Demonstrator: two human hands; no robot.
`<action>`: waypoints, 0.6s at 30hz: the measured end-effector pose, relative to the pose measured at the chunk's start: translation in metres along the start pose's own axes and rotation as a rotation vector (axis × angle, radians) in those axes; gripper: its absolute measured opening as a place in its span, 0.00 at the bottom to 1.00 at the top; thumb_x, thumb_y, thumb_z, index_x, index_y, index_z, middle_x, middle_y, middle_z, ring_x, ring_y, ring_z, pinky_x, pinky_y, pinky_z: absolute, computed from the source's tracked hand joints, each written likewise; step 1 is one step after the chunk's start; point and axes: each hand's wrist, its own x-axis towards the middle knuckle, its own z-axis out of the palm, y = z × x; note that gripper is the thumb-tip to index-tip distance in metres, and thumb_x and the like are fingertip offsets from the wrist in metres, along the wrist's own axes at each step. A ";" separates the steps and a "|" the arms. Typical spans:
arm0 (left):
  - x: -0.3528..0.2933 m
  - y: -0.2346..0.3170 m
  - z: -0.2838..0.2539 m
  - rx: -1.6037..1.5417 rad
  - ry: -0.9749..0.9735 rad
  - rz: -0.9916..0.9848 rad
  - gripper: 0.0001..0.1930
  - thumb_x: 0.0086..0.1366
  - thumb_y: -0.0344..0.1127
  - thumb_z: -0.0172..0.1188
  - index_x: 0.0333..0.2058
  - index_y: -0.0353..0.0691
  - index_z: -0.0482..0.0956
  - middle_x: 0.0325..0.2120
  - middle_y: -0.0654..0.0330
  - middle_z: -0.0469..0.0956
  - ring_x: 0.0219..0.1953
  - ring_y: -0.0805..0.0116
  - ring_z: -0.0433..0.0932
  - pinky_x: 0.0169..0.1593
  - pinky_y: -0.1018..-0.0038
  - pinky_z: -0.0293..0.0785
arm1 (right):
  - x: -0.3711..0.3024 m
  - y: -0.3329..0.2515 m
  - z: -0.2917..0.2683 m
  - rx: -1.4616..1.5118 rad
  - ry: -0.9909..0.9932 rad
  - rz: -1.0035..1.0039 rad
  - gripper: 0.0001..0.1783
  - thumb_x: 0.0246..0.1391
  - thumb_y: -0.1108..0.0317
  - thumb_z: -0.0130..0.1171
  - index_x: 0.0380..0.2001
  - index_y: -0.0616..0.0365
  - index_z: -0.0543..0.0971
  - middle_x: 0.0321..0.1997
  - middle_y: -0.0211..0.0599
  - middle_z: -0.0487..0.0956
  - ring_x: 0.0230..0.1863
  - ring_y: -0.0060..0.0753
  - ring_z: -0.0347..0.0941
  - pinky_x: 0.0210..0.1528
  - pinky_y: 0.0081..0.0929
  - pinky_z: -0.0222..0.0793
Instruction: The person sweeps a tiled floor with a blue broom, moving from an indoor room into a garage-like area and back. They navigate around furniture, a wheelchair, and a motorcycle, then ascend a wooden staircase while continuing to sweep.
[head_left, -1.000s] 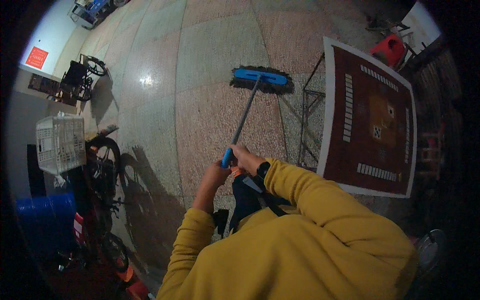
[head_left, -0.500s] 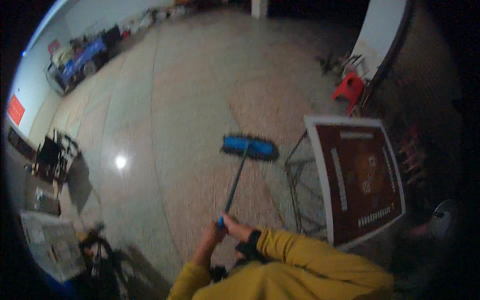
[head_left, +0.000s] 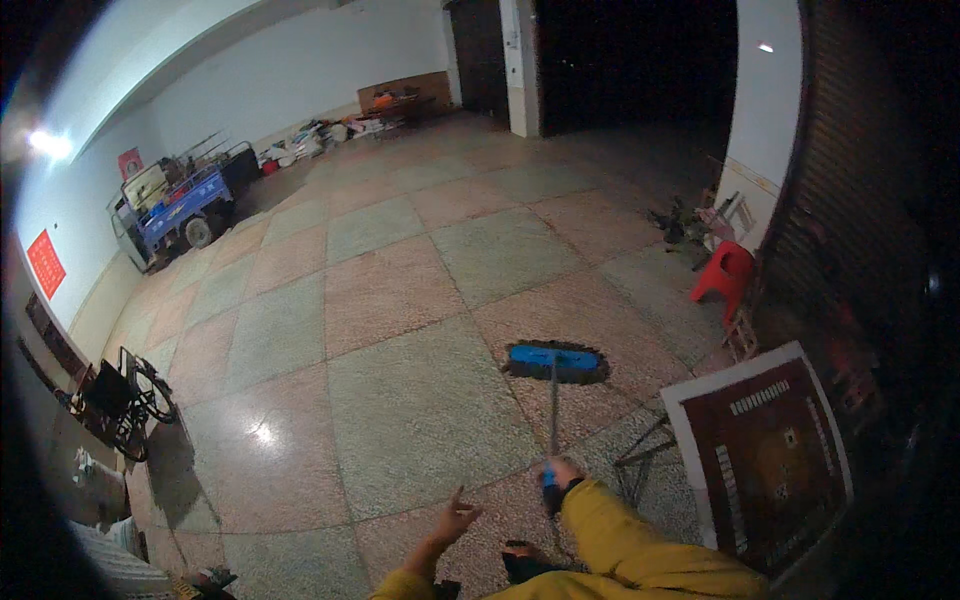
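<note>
In my right hand (head_left: pixel 562 472) is the grey handle of a push broom (head_left: pixel 555 362), its fingers wrapped round the blue grip at the near end. The broom's wide blue head, edged with dark bristles, rests on the tiled floor ahead of me, slightly right. My left hand (head_left: pixel 458 520) is off the handle, lower and to the left, with its fingers apart and nothing in it. Both forearms wear yellow sleeves.
A white-bordered game table (head_left: pixel 690 440) on folding legs stands close on my right. Beyond it is a red plastic stool (head_left: pixel 724 277). A wheelchair (head_left: pixel 125 400) stands left. Farther off are a blue cargo tricycle (head_left: pixel 185 212) and piled goods (head_left: pixel 310 142) along the wall.
My left hand has let go of the handle and opened. The view has tilted up, showing more of the far room. The broom and right hand now appear farther right.
</note>
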 end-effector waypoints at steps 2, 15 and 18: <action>0.007 -0.006 -0.047 -0.173 0.025 0.032 0.34 0.54 0.44 0.52 0.56 0.43 0.46 0.36 0.54 0.71 0.29 0.65 0.72 0.29 0.73 0.69 | 0.018 -0.046 -0.023 -0.334 0.152 -0.102 0.17 0.47 0.56 0.49 0.27 0.62 0.69 0.26 0.46 0.71 0.27 0.41 0.67 0.31 0.38 0.64; -0.053 -0.054 -0.249 -0.518 0.470 -0.404 0.16 0.57 0.41 0.45 0.39 0.36 0.65 0.26 0.55 0.73 0.22 0.67 0.72 0.24 0.74 0.68 | -0.012 0.002 -0.065 -1.460 0.144 0.371 0.20 0.48 0.61 0.50 0.45 0.56 0.66 0.47 0.44 0.65 0.45 0.49 0.63 0.43 0.45 0.60; -0.041 -0.055 -0.293 -0.501 0.492 -0.391 0.15 0.57 0.41 0.44 0.38 0.36 0.66 0.26 0.55 0.73 0.21 0.67 0.71 0.24 0.74 0.67 | -0.048 0.027 -0.044 -1.511 0.174 0.377 0.20 0.46 0.62 0.50 0.44 0.56 0.67 0.45 0.45 0.66 0.43 0.48 0.64 0.41 0.44 0.61</action>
